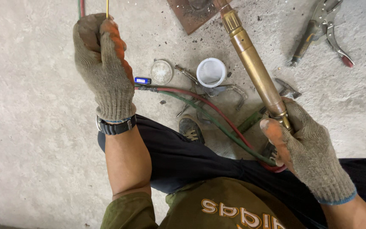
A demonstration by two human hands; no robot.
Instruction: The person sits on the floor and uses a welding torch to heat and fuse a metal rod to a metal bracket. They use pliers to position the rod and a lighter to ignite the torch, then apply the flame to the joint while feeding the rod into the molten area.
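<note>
Seen from above, a person crouches over a concrete floor [30, 140], both hands in worn knitted work gloves with orange-stained fingertips.

The right hand [308, 154] has its grip closed around the rear end of a long brass gas torch [255, 68], which slants up and away toward a rusty steel plate [189, 15] at the top edge. The torch tip is out of view, so whether it is lit cannot be told. A red and a green hose [217, 116] run from the torch's rear end across the floor and over the person's dark trouser leg.

The left hand [102, 68] is raised, its grip shut in a fist around a thin yellowish rod [107, 7] that rises out of the top of the picture.

Likely risks: the hoses lie across the leg and close to the shoe [191, 129], so a shift of the foot could snag or tug them and jerk the torch off line. The knitted gloves are thin, and heat could pass through them. Small things lie just beside the hoses: a white plastic cup [211, 72], a round lid [162, 71], a small blue lighter [142, 80] and a metal clamp [229, 90]. A lighter this near a torch could be dangerous. Locking pliers [323, 32] lie well apart, upper right.
</note>
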